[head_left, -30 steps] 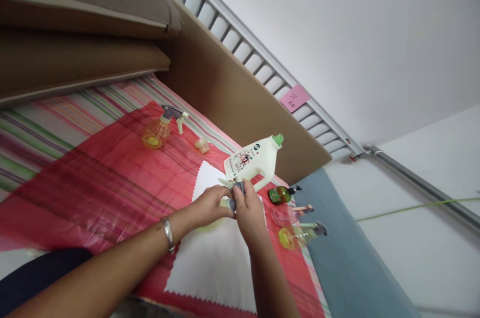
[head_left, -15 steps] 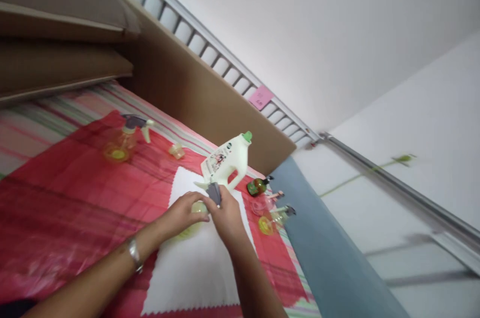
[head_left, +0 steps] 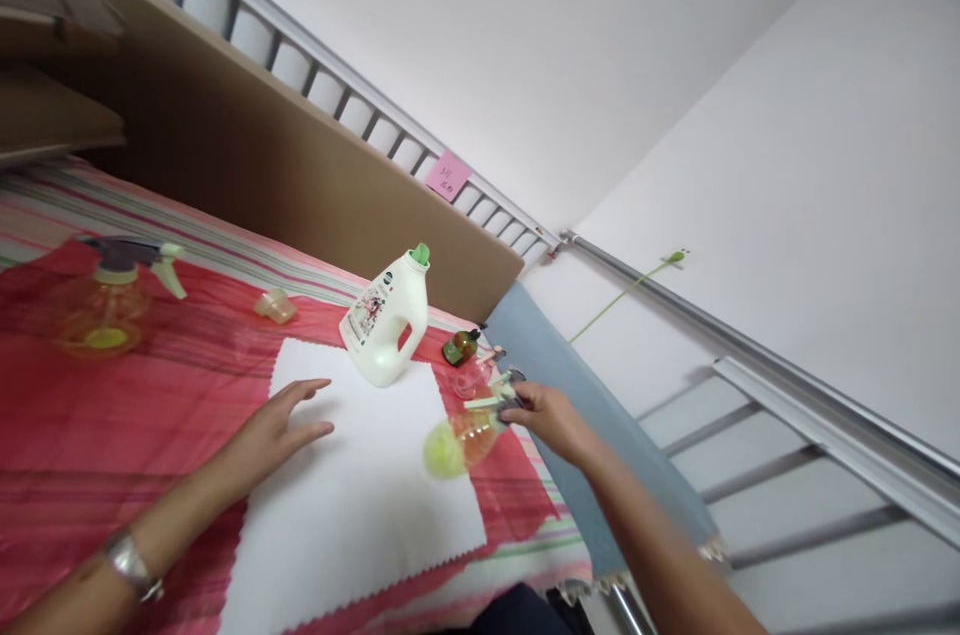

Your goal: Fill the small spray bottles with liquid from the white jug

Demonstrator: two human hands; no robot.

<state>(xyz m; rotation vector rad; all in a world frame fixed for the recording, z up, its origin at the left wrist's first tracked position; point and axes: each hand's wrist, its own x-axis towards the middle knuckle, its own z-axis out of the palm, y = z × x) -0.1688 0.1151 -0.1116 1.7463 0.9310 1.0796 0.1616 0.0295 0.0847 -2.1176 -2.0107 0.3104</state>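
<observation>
My right hand (head_left: 541, 420) grips a clear spray bottle (head_left: 471, 437) by its dark and pale-green trigger head. The bottle is tilted, its yellow base toward the left, at the right edge of the white scalloped cloth (head_left: 360, 485). Over the cloth's left side, my left hand (head_left: 281, 430) holds nothing, thumb and fingers apart. A white jug (head_left: 386, 325) with a green spout stands at the far edge of the cloth, between the two hands. Just beyond the gripped bottle are a pink-tinted bottle (head_left: 472, 377) and an amber pump bottle (head_left: 460, 347).
Another spray bottle (head_left: 109, 305) stands at the left on the red sheet (head_left: 172, 395), and a small translucent cup (head_left: 275, 306) lies nearer the jug. Behind runs a brown board (head_left: 300, 185) below a metal rail. A blue panel (head_left: 600, 425) borders the right side.
My hands have parted: the right has moved right with a spray bottle, while the left has come away with its fingers opened. The camera view has shifted to the right.
</observation>
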